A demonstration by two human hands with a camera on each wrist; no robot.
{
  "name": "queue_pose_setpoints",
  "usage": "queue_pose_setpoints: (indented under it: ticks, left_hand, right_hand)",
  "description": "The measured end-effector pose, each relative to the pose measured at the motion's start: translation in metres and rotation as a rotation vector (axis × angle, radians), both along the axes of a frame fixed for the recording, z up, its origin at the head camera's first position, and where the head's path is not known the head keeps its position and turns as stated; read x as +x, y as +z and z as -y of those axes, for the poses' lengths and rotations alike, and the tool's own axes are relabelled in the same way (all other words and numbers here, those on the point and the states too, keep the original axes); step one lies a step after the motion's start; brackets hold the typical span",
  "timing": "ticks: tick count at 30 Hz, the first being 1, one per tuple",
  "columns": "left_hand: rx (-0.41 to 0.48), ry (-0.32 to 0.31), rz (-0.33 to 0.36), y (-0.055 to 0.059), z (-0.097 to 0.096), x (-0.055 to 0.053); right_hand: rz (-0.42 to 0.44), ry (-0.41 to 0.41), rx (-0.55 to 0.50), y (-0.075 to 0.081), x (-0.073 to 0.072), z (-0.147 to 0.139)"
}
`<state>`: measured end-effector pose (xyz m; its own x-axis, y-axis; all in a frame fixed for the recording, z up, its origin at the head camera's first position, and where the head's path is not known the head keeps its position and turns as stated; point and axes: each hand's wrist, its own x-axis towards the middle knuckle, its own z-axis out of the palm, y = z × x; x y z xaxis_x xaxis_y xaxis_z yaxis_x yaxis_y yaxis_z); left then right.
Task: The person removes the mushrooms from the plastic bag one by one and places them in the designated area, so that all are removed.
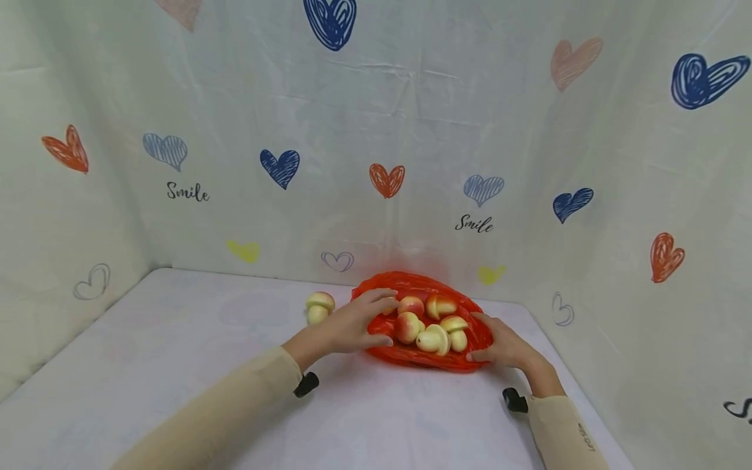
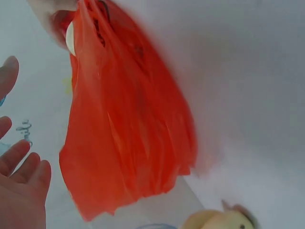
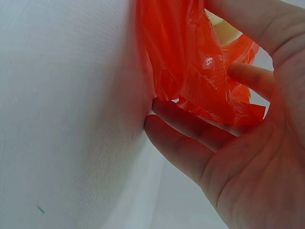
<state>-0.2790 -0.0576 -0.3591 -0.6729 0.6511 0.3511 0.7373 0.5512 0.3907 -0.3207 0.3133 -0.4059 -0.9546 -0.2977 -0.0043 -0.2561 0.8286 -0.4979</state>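
Steadying the red bag (image 1: pixel 420 281) of mushrooms (image 1: pixel 433 339) on the counter (image 1: pixel 205 326) seems my step: left grip (image 1: pixel 354 324) spread at its left rim, right grip (image 1: pixel 506 344) spread against its right side. Next likely calls for gathering the rim; 1 stray mushroom (image 1: pixel 320 307) lies outside, left.

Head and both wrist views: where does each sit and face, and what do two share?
Head: on the person's head, forward and down at the bag; left hand, right hand, sleeves.
Left wrist: worn there, facing the bag; left hand, likely right hand at top.
Right wrist: worn there, facing the bag; right hand.
Head and right wrist share bag and right hand.
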Motion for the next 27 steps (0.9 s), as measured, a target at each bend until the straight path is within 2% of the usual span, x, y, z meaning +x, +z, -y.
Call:
queue_pose_setpoints:
  ticks: [4,10,16,21,27]
  left_hand:
    - [-0.015,-0.02,0.043,-0.002,-0.013,0.0]
    - [-0.03,-0.033,0.078,-0.009,-0.03,-0.005]
    - [-0.029,-0.042,0.094,-0.016,-0.045,-0.013]
    - [-0.03,-0.052,0.078,-0.02,-0.062,-0.019]
    - [-0.083,-0.044,0.084,-0.016,-0.082,-0.025]
  right_hand:
    - [0.002,-0.001,0.0,-0.001,-0.001,-0.001]
    - [-0.014,0.014,0.006,0.0,-0.001,-0.001]
    - [-0.016,0.017,0.004,0.001,-0.001,-0.001]
    - [-0.014,0.021,0.003,0.001,-0.001,-0.001]
    - [-0.017,0.023,0.012,0.0,-0.002,-0.002]
